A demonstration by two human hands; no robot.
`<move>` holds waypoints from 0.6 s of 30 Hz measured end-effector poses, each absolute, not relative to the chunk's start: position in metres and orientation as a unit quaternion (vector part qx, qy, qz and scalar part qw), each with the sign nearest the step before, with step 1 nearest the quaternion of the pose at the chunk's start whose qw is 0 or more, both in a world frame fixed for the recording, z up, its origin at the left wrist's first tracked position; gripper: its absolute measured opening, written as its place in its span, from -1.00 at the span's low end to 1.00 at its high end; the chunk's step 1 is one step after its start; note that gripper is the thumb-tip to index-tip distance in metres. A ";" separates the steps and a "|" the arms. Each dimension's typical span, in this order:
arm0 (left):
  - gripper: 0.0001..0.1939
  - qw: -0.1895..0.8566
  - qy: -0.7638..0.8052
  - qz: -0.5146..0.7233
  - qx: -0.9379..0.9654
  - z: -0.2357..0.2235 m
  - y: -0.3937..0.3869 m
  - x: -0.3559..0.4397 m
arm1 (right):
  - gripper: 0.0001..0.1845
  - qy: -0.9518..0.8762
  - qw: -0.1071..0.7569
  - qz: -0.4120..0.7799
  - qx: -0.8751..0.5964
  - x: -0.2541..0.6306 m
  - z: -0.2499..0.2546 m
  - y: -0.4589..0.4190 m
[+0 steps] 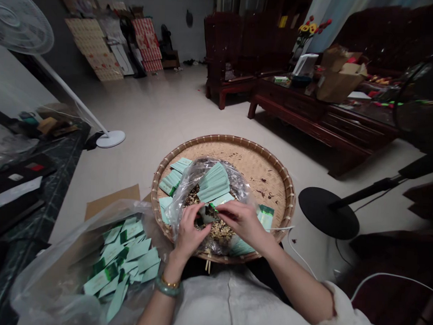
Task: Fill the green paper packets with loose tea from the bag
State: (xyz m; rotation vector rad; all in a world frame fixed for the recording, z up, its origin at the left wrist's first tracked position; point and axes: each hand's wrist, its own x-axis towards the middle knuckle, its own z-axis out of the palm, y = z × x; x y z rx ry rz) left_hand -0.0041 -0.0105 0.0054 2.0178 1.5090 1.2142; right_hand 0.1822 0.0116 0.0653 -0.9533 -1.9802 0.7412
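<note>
A small pale-green sachet [208, 213] is between my hands, its top apart and dark bits showing at the mouth. My left hand [190, 232] is closed around its left side with thumb and fingers. My right hand [243, 224] pinches its upper right edge. Just below and around them is a clear plastic bag [180, 192] of loose dried mix [221, 230], pale and dark pieces together. A fanned stack of flat green sachets [215, 182] lies on that bag. The bag rests in a round woven bamboo tray [285, 184].
More green sachets [170, 182] lie along the tray's left side, others [265, 215] at its right. To the left, a large clear bag [53, 266] holds many sachets. A white fan [111, 139], a black stand base [328, 213] and a dark wooden table [292, 108] stand around; a white cable [302, 255] runs at right.
</note>
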 end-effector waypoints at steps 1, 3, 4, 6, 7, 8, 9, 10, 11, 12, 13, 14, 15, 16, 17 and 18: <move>-0.47 0.171 0.531 0.430 0.710 0.006 -0.010 -0.004 | -0.81 -0.789 0.393 0.294 -0.370 0.181 0.068 0.012; -0.48 0.168 0.531 0.431 0.710 0.007 -0.010 -0.003 | -0.76 -0.792 0.384 0.301 -0.366 0.178 0.072 0.012; -0.48 0.167 0.532 0.432 0.709 0.007 -0.010 -0.004 | -0.74 -0.788 0.385 0.304 -0.371 0.177 0.073 0.011; -0.48 0.164 0.537 0.432 0.706 0.009 -0.011 -0.003 | -0.75 -0.781 0.391 0.297 -0.386 0.176 0.073 0.009; -0.48 0.164 0.540 0.433 0.703 0.009 -0.011 -0.003 | -0.76 -0.783 0.389 0.283 -0.393 0.176 0.071 0.008; -0.47 0.165 0.543 0.434 0.700 0.009 -0.011 -0.002 | -0.77 -0.791 0.379 0.266 -0.399 0.176 0.069 0.007; -0.47 0.168 0.546 0.436 0.695 0.009 -0.012 -0.001 | -0.78 -0.802 0.363 0.250 -0.404 0.176 0.067 0.007; -0.47 0.173 0.549 0.439 0.690 0.009 -0.012 0.000 | -0.81 -0.813 0.343 0.240 -0.405 0.175 0.064 0.006; -0.46 0.182 0.552 0.441 0.685 0.009 -0.012 0.001 | -0.85 -0.821 0.325 0.239 -0.405 0.176 0.062 0.007; -0.46 0.193 0.552 0.442 0.680 0.010 -0.012 0.002 | -0.88 -0.825 0.313 0.246 -0.402 0.176 0.061 0.007; -0.44 0.206 0.552 0.443 0.676 0.010 -0.011 0.002 | -0.89 -0.824 0.310 0.259 -0.398 0.177 0.061 0.009; -0.41 0.221 0.551 0.442 0.672 0.012 -0.011 0.001 | -0.88 -0.819 0.314 0.275 -0.393 0.178 0.062 0.010; -0.37 0.240 0.552 0.442 0.665 0.013 -0.010 0.000 | -0.88 -0.811 0.322 0.293 -0.391 0.180 0.065 0.012; -0.33 0.265 0.552 0.441 0.656 0.014 -0.009 -0.002 | -0.88 -0.799 0.330 0.313 -0.393 0.183 0.068 0.013; -0.32 0.297 0.554 0.440 0.641 0.015 -0.008 -0.004 | -0.89 -0.785 0.338 0.335 -0.398 0.185 0.071 0.015; -0.36 0.341 0.554 0.438 0.621 0.016 -0.007 -0.006 | -0.91 -0.767 0.344 0.360 -0.405 0.188 0.074 0.016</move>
